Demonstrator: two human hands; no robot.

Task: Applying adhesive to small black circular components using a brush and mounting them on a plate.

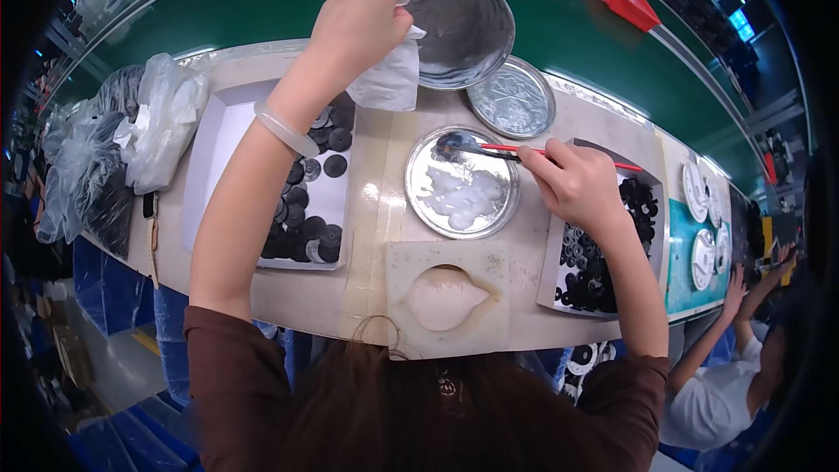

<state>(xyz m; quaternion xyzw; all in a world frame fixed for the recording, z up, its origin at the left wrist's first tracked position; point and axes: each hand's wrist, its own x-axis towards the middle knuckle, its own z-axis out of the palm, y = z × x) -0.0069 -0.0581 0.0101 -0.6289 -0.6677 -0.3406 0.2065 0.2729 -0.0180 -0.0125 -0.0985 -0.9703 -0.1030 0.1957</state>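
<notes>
My left hand point(363, 22), raised at the far side, is closed on a white wipe point(387, 79) that hangs down beside a large round dish with a dark grey inside point(461, 31). My right hand point(572, 182) grips a slender red-and-black tool point(603, 161); its exact kind is unclear. The tool's tip reaches over a round metal dish point(421, 206), near a dark patch point(454, 145) by its far rim. White paste point(463, 197) lies spread in this dish. Behind it sits another round dish with a streaked clear coating point(514, 100).
A white box point(210, 175) of black discs stands left, beside plastic bags point(166, 131). Another box point(546, 293) of small black parts lies under my right wrist. A white block with a drop-shaped opening point(489, 328) sits at the near edge. A co-worker point(721, 389) works at right.
</notes>
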